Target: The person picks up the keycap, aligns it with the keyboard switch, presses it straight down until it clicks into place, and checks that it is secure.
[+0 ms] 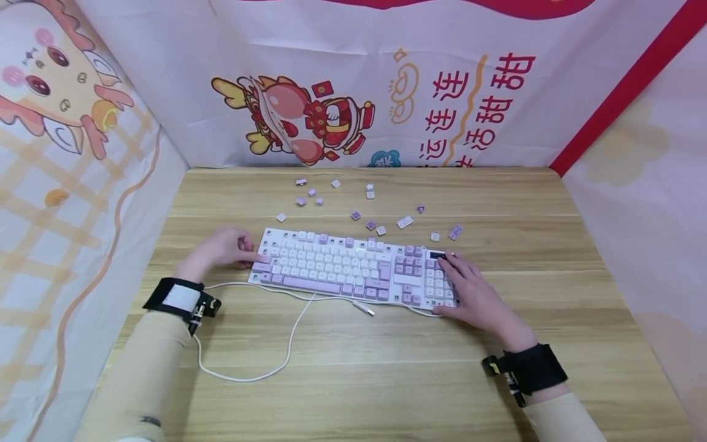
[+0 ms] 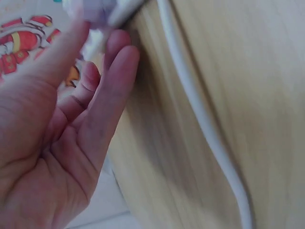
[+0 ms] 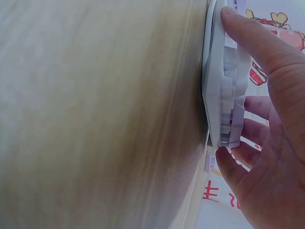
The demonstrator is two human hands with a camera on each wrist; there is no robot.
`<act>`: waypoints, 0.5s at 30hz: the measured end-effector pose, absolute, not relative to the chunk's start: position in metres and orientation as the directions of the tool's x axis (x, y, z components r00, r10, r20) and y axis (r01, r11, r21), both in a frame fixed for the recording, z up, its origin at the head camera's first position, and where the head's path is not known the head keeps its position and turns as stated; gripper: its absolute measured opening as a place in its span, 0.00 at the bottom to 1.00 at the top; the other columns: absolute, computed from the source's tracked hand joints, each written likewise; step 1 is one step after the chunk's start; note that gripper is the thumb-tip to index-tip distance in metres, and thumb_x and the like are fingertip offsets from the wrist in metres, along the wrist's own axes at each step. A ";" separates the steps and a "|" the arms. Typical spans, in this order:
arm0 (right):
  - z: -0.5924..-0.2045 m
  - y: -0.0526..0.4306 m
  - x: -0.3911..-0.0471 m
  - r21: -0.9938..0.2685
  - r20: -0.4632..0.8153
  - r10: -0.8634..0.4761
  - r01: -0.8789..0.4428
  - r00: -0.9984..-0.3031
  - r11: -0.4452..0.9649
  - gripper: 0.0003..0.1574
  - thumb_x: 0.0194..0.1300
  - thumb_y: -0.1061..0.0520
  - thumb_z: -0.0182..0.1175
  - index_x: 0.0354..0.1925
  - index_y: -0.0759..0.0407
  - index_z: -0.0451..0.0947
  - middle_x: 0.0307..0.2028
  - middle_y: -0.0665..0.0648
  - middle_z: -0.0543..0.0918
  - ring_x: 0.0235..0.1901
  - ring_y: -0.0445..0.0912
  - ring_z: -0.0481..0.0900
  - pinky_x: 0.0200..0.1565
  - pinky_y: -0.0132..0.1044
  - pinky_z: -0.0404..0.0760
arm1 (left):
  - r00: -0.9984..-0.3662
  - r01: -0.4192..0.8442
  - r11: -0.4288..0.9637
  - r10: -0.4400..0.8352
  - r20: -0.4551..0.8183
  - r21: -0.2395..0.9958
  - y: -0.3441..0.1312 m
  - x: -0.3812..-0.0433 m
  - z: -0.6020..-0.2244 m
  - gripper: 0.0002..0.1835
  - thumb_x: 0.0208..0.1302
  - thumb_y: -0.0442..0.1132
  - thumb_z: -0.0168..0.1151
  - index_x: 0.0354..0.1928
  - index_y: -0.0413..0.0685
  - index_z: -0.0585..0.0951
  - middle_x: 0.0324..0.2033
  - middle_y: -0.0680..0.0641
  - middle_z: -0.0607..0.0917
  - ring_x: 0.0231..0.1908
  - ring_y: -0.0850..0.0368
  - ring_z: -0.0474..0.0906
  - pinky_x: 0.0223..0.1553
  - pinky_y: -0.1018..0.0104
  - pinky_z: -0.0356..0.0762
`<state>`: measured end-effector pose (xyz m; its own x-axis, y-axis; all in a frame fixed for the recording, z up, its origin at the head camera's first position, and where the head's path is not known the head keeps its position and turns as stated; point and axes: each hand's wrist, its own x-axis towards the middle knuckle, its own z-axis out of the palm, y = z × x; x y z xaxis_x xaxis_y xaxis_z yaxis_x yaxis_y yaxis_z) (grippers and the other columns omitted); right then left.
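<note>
A white and lilac keyboard [image 1: 326, 264] lies on the wooden table, with bare switches showing where several keycaps are off. At its left end is my left hand [image 1: 229, 248], its thumb [image 2: 71, 43] laid out straight onto a lilac keycap [image 2: 97, 12]. The other fingers of that hand bend loosely beside the keyboard's edge. My right hand [image 1: 472, 291] grips the right end, thumb at the front edge and fingers over the number keys and the far corner. In the right wrist view, the hand [image 3: 271, 157] spans the keyboard's side [image 3: 217, 90].
Loose white and lilac keycaps [image 1: 370, 225] are scattered behind the keyboard. A white cable [image 1: 289, 344] loops in front of it, its USB plug [image 1: 363, 308] near the front edge. Printed cloth [image 1: 342, 55] stands along the back and sides of the table.
</note>
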<state>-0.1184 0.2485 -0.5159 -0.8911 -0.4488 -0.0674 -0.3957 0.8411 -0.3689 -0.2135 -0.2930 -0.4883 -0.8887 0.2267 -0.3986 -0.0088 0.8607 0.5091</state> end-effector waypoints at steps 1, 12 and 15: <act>-0.516 0.248 -0.118 -0.369 -0.067 -0.450 -0.397 -0.891 0.841 0.68 0.52 0.35 0.74 0.77 0.62 0.52 0.77 0.68 0.53 0.76 0.66 0.51 0.71 0.63 0.63 | -0.874 -0.040 0.854 0.222 -0.432 0.519 -0.294 -0.214 -0.490 0.23 0.53 0.52 0.76 0.35 0.41 0.77 0.28 0.47 0.84 0.28 0.58 0.81 0.32 0.65 0.82; -0.518 0.248 -0.118 -0.365 -0.060 -0.445 -0.395 -0.893 0.843 0.68 0.52 0.36 0.74 0.77 0.62 0.52 0.77 0.68 0.53 0.75 0.66 0.51 0.70 0.63 0.64 | -0.873 0.005 0.887 0.229 -0.431 0.461 -0.285 -0.212 -0.479 0.19 0.57 0.49 0.74 0.39 0.42 0.78 0.33 0.45 0.84 0.33 0.55 0.79 0.36 0.66 0.75; -0.518 0.247 -0.118 -0.364 -0.060 -0.442 -0.393 -0.895 0.845 0.68 0.51 0.36 0.75 0.77 0.62 0.52 0.77 0.68 0.53 0.75 0.66 0.51 0.70 0.63 0.64 | -0.879 0.061 0.878 0.272 -0.391 0.474 -0.283 -0.213 -0.475 0.16 0.58 0.45 0.73 0.40 0.42 0.80 0.34 0.45 0.85 0.34 0.54 0.80 0.36 0.66 0.77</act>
